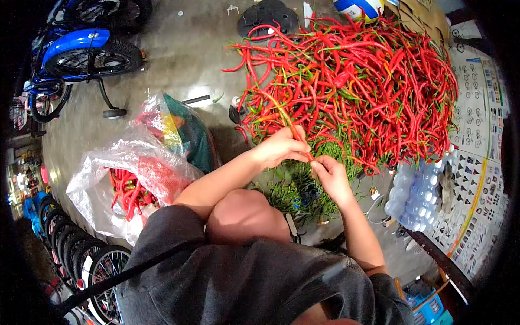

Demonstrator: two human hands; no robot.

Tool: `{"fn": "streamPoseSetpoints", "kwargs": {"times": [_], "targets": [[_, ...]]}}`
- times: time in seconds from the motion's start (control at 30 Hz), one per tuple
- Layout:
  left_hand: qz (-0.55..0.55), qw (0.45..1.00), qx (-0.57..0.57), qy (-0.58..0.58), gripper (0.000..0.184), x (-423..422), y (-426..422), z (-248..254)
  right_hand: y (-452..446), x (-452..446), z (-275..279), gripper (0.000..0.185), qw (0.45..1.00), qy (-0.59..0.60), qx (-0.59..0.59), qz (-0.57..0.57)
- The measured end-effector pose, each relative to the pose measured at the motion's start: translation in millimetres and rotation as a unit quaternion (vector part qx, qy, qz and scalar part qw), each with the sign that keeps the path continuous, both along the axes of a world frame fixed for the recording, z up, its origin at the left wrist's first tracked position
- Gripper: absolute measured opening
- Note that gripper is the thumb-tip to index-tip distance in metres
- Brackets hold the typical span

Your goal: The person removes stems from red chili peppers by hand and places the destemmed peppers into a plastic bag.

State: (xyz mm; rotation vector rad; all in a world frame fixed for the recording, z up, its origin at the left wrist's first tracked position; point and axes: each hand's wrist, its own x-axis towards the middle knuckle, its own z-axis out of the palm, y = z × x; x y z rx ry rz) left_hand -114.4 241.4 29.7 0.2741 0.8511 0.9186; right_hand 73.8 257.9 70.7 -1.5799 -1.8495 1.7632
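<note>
My left hand point(283, 146) is closed around a long red chili pepper point(294, 130), whose thin, paler end points up and to the left. At the pepper's lower end, the fingers of my right hand point(329, 176) are pinched together, close beside my left hand. Beyond both hands a big heap of red chilies point(357, 86) covers the floor. Under and around my hands lies a pile of small green stems point(298, 189).
On the left, a clear plastic bag point(97, 184) holds red chilies, beside a green sack point(189, 135). A blue bicycle point(81, 46) stands upper left, with tires point(65, 233) below. Water bottles point(414, 195) sit at right. A ball point(360, 8) lies behind the heap.
</note>
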Motion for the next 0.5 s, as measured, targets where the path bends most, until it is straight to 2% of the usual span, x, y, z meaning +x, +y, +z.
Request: {"fn": "streamPoseSetpoints", "kwargs": {"times": [0.1,0.17,0.23,0.27,0.3,0.33,0.37,0.4,0.43,0.47,0.5], "targets": [[0.006,1.0,0.0,-0.018,0.014,8.1,1.5,-1.9,-5.2,4.1,2.9,0.022,1.0,-0.002,-0.002,0.014],[0.017,1.0,-0.004,-0.007,0.013,12.4,0.4,-0.2,-10.4,4.2,6.0,0.021,0.998,0.002,-0.055,-0.025],[-0.025,1.0,-0.013,-0.001,0.014,13.0,0.3,3.7,-17.1,5.7,0.1,0.018,0.999,-0.004,-0.026,-0.038],[-0.051,0.998,-0.022,-0.019,0.014,13.3,-0.5,2.5,-18.7,5.8,2.7,0.014,0.989,0.011,0.14,0.056],[-0.053,0.998,-0.021,-0.019,0.014,11.4,-0.6,0.7,-19.2,6.5,5.9,0.01,0.941,0.025,0.302,0.149],[-0.12,0.991,-0.034,-0.043,0.014,8.5,-0.5,-1.0,-17.1,8.3,10.0,0.003,0.919,0.072,0.327,0.209],[-0.187,0.979,-0.046,-0.067,0.016,7.7,-0.5,-1.5,-18.1,6.2,15.0,0.003,0.919,0.071,0.328,0.207],[-0.219,0.975,-0.047,-0.003,0.021,12.2,1.1,0.1,-20.2,2.2,20.5,0.004,0.905,0.078,0.33,0.259],[-0.187,0.982,0.013,0.025,0.018,7.1,5.3,0.2,-20.7,1.1,25.8,0.005,0.888,0.085,0.33,0.31],[-0.155,0.984,0.071,0.053,0.014,-4.0,12.3,-1.5,-21.3,3.3,31.0,0.009,0.902,0.053,0.281,0.325],[-0.086,0.976,0.131,0.15,0.012,-16.4,23.1,-13.2,-24.1,6.7,29.4,0.009,0.903,0.052,0.28,0.323]]}}
